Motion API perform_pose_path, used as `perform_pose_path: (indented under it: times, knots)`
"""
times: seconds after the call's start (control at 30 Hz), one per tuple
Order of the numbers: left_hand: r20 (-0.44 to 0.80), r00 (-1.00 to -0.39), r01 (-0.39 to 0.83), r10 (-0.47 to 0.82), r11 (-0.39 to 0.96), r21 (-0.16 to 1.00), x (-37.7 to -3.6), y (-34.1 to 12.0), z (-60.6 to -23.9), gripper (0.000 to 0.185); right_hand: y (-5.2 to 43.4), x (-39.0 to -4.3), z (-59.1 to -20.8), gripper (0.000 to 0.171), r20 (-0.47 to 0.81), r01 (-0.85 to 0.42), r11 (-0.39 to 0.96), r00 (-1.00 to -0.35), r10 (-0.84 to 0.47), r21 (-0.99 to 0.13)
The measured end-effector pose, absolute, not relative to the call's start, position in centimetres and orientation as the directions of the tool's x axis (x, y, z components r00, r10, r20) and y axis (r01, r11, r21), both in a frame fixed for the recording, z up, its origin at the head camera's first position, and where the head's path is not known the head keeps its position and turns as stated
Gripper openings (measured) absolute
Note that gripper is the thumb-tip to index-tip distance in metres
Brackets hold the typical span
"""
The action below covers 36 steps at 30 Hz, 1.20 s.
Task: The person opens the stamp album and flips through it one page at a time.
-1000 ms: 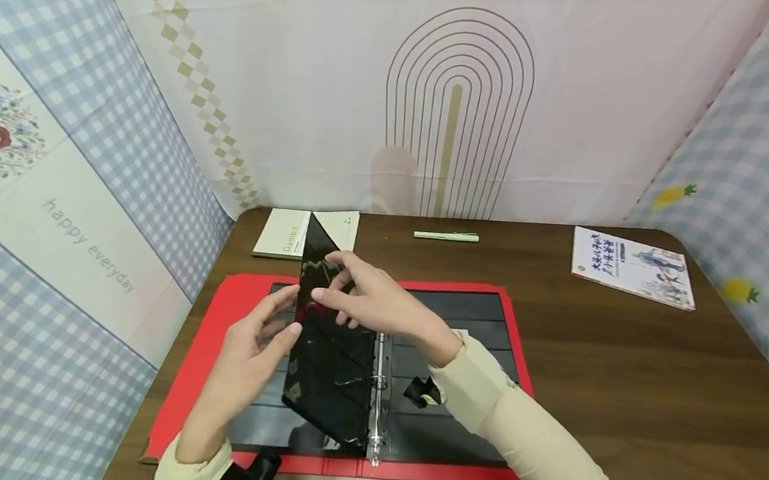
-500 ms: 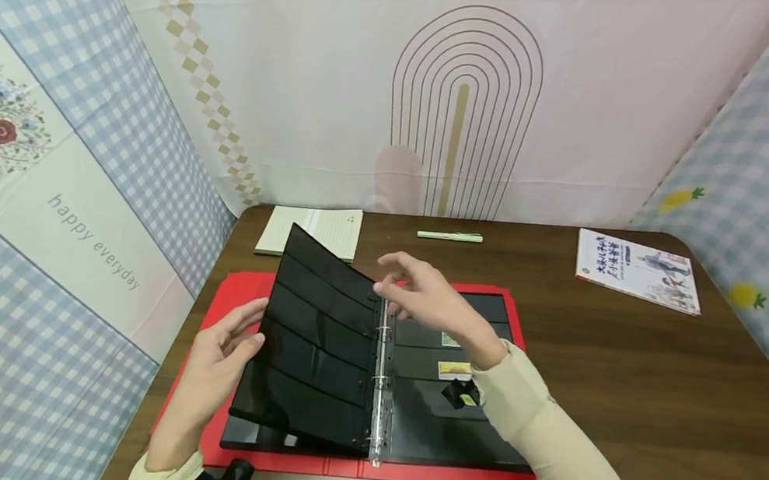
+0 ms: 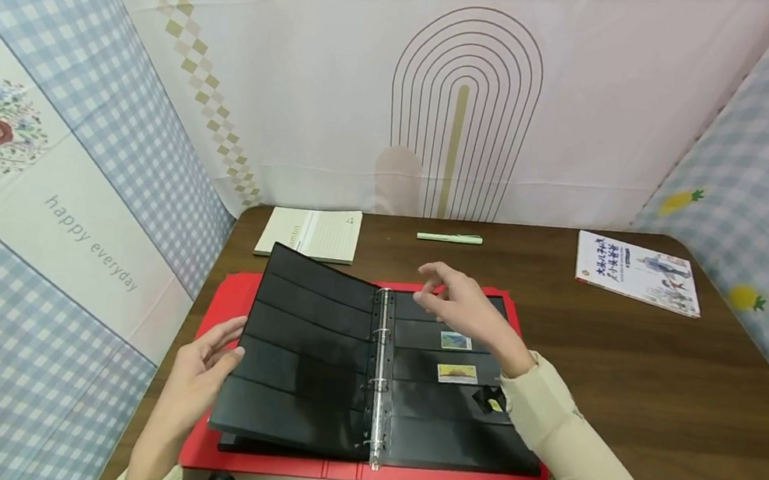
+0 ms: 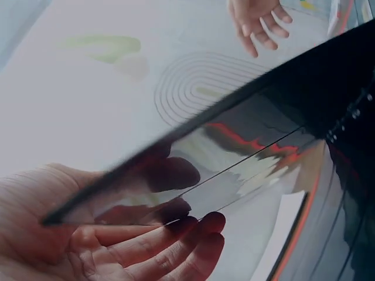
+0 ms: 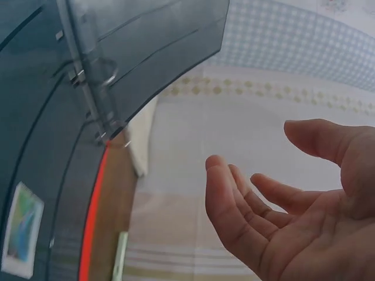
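A ring-bound stamp album with black pocket pages lies open on its red cover. My left hand holds the outer edge of a raised black page, which slopes up from the metal rings on the left side. In the left wrist view, the fingers show below the glossy page. On the right-hand page are a blue-green stamp and a yellow stamp. My right hand hovers over that page's upper part, fingers loosely bent and holding nothing.
Behind the album a cream notebook lies at the back left, and a pale green pen at the back middle. A white picture book lies at the back right of the brown wooden table. Patterned cloth surrounds the table.
My left hand has brought the page leftward and down from nearly upright. My right hand has left the page and moved right, and the two stamps have come into view.
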<state>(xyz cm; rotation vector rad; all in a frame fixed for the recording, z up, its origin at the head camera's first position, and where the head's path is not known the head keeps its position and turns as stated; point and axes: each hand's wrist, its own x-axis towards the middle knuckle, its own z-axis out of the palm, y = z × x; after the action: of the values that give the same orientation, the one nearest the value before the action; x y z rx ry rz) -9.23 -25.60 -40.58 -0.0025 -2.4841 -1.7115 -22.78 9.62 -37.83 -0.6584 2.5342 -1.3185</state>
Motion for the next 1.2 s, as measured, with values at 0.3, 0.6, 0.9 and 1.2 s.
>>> perform_pose_path:
  times: [0.3,0.6,0.9,1.2]
  knots:
    - [0.044,-0.997,0.018,-0.059,0.378,0.926,-9.3,-26.3,-42.1,0.041,13.0,-23.3,-40.4,0.046,0.082,-0.326,0.58,-0.91,-0.406,-0.746]
    - [-0.01,-0.993,-0.056,-0.115,0.409,0.911,-10.2,-26.6,-44.0,0.042,16.0,-24.2,-43.1,0.06,0.053,-0.304,0.659,-0.927,-0.371,-0.688]
    - [-0.061,-0.987,-0.121,-0.15,0.428,0.896,-10.5,-27.0,-45.7,0.042,18.2,-24.9,-45.4,0.083,-0.047,-0.268,0.741,-0.926,-0.374,-0.616]
    - [-0.058,-0.979,-0.135,-0.196,0.406,0.904,-10.6,-26.9,-46.2,0.038,19.0,-25.4,-46.4,0.099,-0.114,-0.297,0.767,-0.895,-0.431,-0.568]
